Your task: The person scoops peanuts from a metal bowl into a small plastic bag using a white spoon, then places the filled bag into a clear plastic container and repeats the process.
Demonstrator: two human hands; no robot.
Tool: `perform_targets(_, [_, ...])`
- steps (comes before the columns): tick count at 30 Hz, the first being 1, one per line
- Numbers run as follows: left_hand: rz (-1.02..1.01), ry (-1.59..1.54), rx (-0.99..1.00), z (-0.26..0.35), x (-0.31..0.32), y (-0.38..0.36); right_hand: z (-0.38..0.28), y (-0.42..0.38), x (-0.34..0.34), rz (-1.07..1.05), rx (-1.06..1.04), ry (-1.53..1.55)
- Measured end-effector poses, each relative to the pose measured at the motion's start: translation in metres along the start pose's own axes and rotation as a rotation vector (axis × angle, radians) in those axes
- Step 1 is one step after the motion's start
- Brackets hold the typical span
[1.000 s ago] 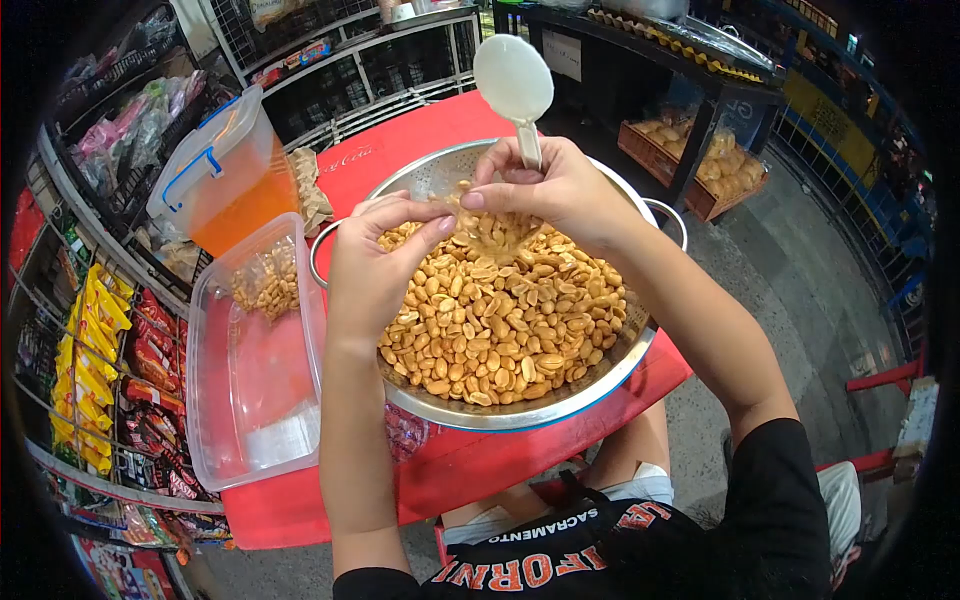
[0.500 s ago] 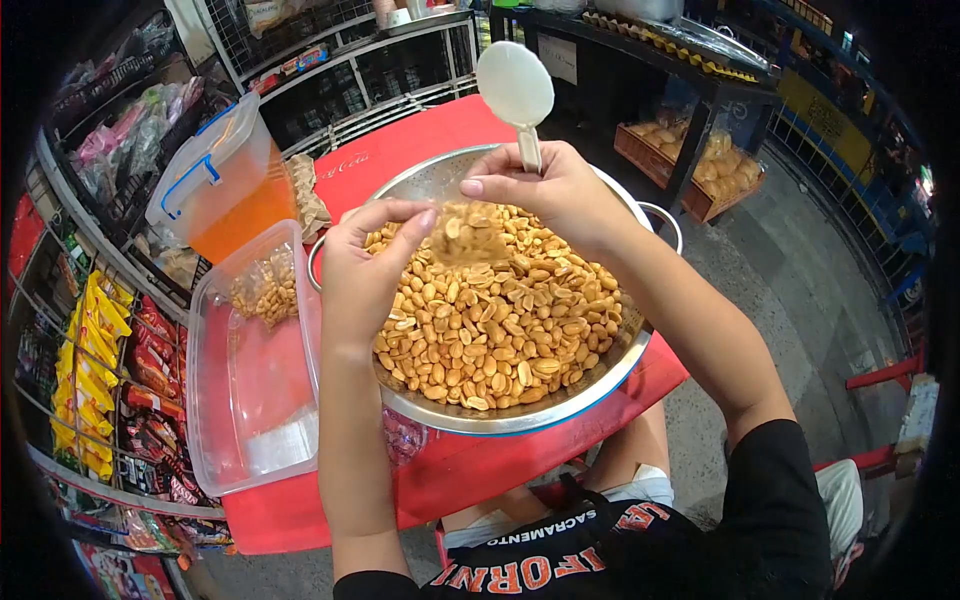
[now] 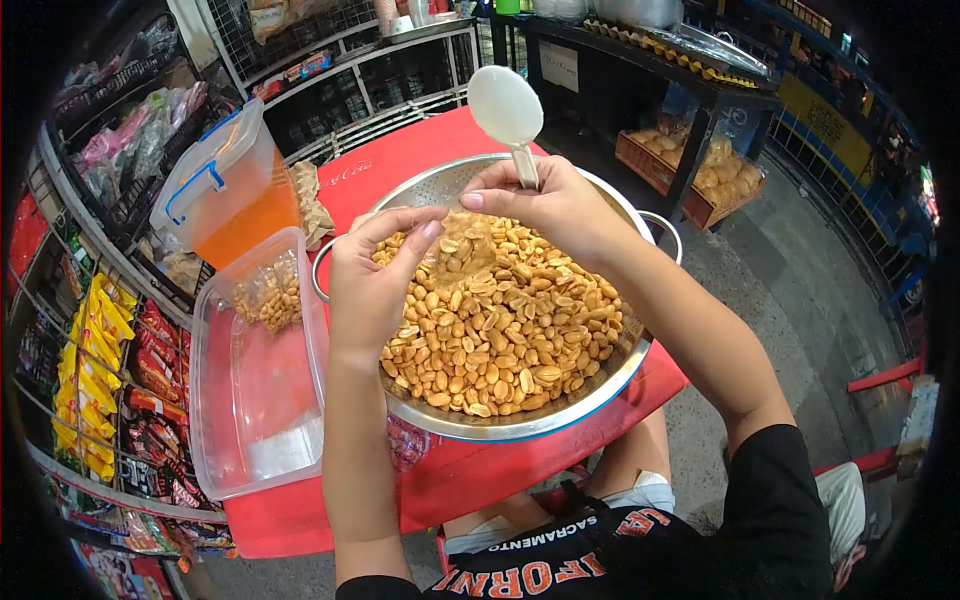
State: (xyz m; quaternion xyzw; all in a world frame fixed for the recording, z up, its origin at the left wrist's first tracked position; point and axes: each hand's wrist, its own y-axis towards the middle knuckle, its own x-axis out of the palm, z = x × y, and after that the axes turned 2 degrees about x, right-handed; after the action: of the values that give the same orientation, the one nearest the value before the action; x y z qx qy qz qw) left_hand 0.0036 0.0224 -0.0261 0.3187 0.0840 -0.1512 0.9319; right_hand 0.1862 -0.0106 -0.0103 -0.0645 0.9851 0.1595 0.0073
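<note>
A small clear plastic bag (image 3: 462,250) with peanuts in it hangs just above the heap of peanuts (image 3: 505,335). My left hand (image 3: 370,275) is closed in a pinch at the bag's upper left. My right hand (image 3: 565,210) grips the handle of a white plastic scoop (image 3: 506,106), its round bowl pointing up and away. That hand's thumb and fingertips also meet at the bag's upper right. Beneath both hands, the peanuts fill much of a large steel colander (image 3: 398,198) with loop handles.
Left of the colander, a clear plastic bin (image 3: 207,400) holds bagged peanuts (image 3: 268,295). Behind it stands a lidded container (image 3: 240,205) with an orange lower part, beside crumpled brown paper (image 3: 310,205). All rest on a red table (image 3: 290,525). Snack racks (image 3: 95,370) border the left.
The bag and my left hand have shifted slightly. The scoop has dipped a little lower and to the left in view. Both hands keep their pinch at the bag's top.
</note>
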Motion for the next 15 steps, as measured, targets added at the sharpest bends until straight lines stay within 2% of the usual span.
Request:
perform_targets(2, [0.043, -0.077, -0.064, 0.003, 0.001, 0.0, -0.001, 0.0, 0.0, 0.006, 0.006, 0.011])
perform_targets(8, [0.013, -0.11, -0.088, 0.004, -0.003, -0.001, -0.009, -0.003, 0.0, 0.063, 0.038, -0.044])
perform_targets(11, [0.051, -0.084, -0.035, 0.0, -0.004, 0.0, -0.009, -0.002, -0.001, 0.055, 0.073, -0.02])
perform_targets(15, [0.066, -0.055, -0.015, -0.002, -0.005, 0.001, 0.009, 0.007, -0.02, 0.074, 0.006, -0.309])
